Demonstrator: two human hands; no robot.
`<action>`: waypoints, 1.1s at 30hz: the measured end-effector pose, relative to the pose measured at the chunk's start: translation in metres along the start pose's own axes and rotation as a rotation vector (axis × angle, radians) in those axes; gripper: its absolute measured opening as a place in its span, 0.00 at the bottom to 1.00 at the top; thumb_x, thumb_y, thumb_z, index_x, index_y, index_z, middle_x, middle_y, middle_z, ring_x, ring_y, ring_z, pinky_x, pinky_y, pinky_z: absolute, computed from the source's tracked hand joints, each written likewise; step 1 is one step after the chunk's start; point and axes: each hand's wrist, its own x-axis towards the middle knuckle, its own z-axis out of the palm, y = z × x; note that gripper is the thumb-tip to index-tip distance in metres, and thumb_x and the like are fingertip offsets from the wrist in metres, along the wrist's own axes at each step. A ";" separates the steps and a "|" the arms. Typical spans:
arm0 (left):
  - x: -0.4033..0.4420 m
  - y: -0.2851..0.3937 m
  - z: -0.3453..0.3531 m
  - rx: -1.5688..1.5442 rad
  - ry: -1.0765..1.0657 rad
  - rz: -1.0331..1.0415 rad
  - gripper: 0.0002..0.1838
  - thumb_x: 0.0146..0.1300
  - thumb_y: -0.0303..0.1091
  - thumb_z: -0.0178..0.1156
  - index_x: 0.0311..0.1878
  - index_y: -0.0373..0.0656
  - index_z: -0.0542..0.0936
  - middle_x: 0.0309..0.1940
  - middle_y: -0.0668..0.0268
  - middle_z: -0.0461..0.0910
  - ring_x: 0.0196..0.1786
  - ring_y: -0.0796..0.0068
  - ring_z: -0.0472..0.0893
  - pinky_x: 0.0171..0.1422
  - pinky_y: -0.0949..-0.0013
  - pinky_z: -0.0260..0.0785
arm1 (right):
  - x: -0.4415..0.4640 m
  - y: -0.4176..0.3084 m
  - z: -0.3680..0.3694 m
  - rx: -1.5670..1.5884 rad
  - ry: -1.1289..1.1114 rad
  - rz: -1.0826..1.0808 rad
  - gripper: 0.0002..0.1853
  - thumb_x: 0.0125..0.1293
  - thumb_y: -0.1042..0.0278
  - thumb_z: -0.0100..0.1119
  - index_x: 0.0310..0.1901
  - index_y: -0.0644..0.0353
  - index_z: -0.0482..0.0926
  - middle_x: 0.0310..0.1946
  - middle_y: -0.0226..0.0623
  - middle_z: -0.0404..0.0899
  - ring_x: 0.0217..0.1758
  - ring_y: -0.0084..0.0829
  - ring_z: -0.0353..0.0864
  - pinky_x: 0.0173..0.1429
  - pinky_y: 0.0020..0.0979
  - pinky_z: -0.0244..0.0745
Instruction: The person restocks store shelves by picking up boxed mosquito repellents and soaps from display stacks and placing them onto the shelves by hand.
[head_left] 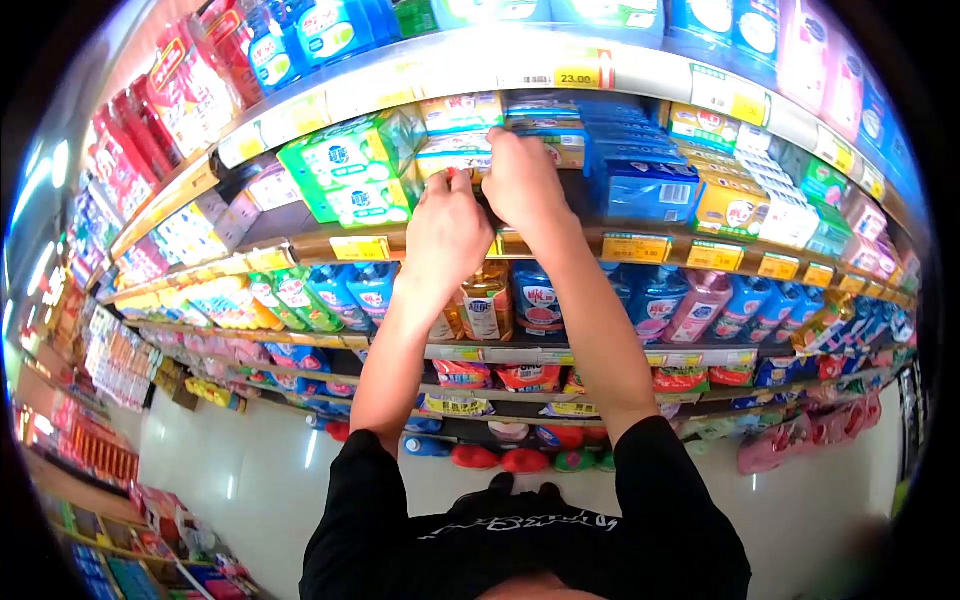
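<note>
Both my arms reach onto the upper-middle shelf. My left hand (447, 228) is curled with its fingertips against the front of a light-coloured soap pack (461, 152) in a low stack. Beside it, my right hand (524, 182) is bent at the same pack's right end, its index finger along the edge. The undersides of both hands are hidden. A green soap multipack (345, 165) stands just left of my left hand. Right of my right hand are more stacked soap packs (560, 140) and a row of blue soap packs (645, 185).
A shelf edge (370, 248) with yellow price tags runs below my hands, and a white shelf rail (430, 82) crosses above. Lower down stand bottles of liquid detergent (540, 300) and bags (525, 377). Pink bottles (800, 435) sit near the pale tiled floor (260, 455).
</note>
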 end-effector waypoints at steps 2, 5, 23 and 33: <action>0.006 -0.004 -0.003 -0.052 0.016 0.071 0.16 0.62 0.28 0.53 0.48 0.25 0.78 0.43 0.33 0.80 0.49 0.36 0.82 0.57 0.46 0.76 | 0.010 -0.010 -0.008 -0.071 -0.114 0.034 0.12 0.62 0.72 0.60 0.44 0.68 0.84 0.42 0.62 0.84 0.49 0.59 0.85 0.53 0.51 0.82; 0.013 0.000 -0.011 -0.058 -0.038 0.055 0.17 0.62 0.31 0.52 0.46 0.25 0.78 0.39 0.37 0.82 0.46 0.39 0.82 0.55 0.47 0.77 | 0.018 -0.013 -0.003 -0.130 -0.105 0.054 0.12 0.64 0.71 0.56 0.43 0.68 0.84 0.43 0.62 0.84 0.50 0.57 0.86 0.54 0.51 0.82; -0.432 -0.136 -0.173 -0.614 -0.075 -0.698 0.18 0.70 0.22 0.54 0.62 0.41 0.78 0.41 0.57 0.86 0.46 0.53 0.84 0.54 0.56 0.74 | -0.276 -0.215 0.254 1.078 -0.601 0.109 0.09 0.72 0.74 0.63 0.49 0.70 0.83 0.38 0.40 0.87 0.38 0.23 0.86 0.47 0.26 0.81; -0.543 -0.286 -0.284 -0.394 -0.079 -0.823 0.12 0.74 0.35 0.57 0.57 0.47 0.79 0.24 0.66 0.81 0.31 0.57 0.82 0.43 0.55 0.73 | -0.334 -0.393 0.417 1.107 -1.270 0.131 0.25 0.81 0.51 0.50 0.47 0.71 0.81 0.33 0.43 0.88 0.38 0.26 0.86 0.46 0.27 0.79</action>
